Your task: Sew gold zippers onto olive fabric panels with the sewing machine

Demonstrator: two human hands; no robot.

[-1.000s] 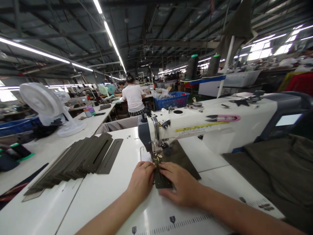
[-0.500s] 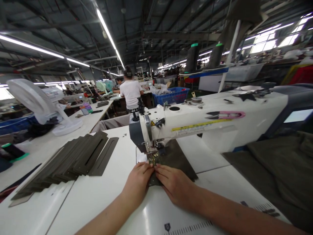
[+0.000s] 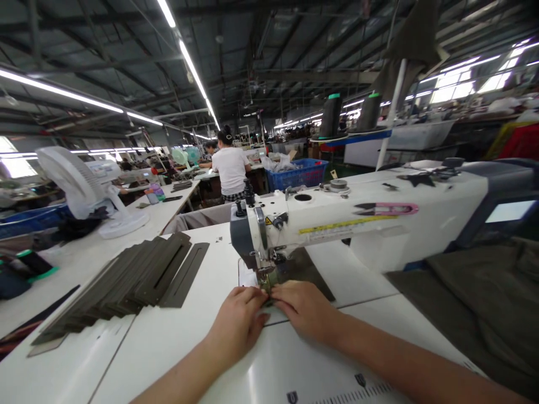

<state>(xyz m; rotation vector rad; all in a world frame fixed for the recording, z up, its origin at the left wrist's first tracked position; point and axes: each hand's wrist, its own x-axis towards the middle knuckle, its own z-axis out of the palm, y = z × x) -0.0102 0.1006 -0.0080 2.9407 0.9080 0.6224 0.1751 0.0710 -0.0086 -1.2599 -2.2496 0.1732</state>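
A white sewing machine (image 3: 324,221) stands before me, with its presser foot and needle area (image 3: 266,275) just past my fingertips. Under it lies a dark olive fabric piece (image 3: 305,272), most of which spreads to the right and behind the foot. My left hand (image 3: 240,317) pinches the near edge of the fabric, thumb tucked beneath the fingers. Close beside it, my right hand (image 3: 309,308) grips the same edge from the right. The fingertips nearly meet in front of the foot and hide the edge between them.
Overlapping olive fabric strips (image 3: 122,278) and one separate slotted strip (image 3: 185,275) lie to the left. Pink-handled thread snips (image 3: 387,209) rest on the machine arm. Dark cloth (image 3: 475,303) is heaped right. A white fan (image 3: 84,188) and a person (image 3: 229,168) are farther off.
The fabric has moved forward under the foot; its near end no longer shows below my hands. My left thumb now shows apart from the fabric. The view has shifted slightly.
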